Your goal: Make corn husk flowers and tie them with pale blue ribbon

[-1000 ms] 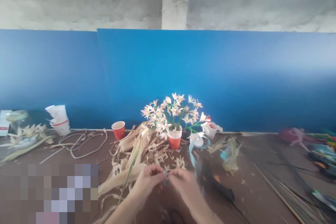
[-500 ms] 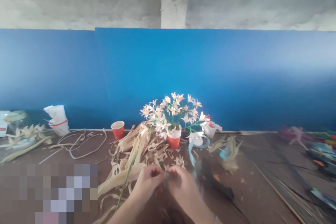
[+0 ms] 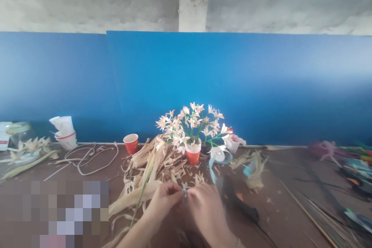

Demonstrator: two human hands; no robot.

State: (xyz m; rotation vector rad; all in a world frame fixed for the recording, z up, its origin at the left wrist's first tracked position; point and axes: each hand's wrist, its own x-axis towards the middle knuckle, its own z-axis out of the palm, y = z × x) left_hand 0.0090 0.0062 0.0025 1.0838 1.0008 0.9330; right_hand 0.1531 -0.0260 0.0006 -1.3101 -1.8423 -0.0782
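My left hand [image 3: 162,198] is closed in a pinch just in front of the husk pile, its fingertips at the base of a small pale husk flower [image 3: 185,185]. A light-blue bit [image 3: 184,190] shows between the fingertips of both hands. Close beside it, my right hand [image 3: 205,203] has its fingers bent and pressed together against the same spot; what lies inside them is hidden. Another loose husk flower [image 3: 199,178] lies just beyond. Behind, a red paper cup [image 3: 193,157] holds a bunch of cream flowers [image 3: 192,122] on green stems.
Dry corn husks [image 3: 157,162] are heaped left of centre. A light-blue ribbon [image 3: 213,170] curls down beside the cup. A black glue gun [image 3: 240,203] with a cord lies at right. An upright red cup [image 3: 131,146] and white cable [image 3: 84,162] are farther left.
My right hand has turned over the pinch point, its knuckles now higher and farther round. The small flower shows more clearly above the fingertips. My left hand has barely moved.
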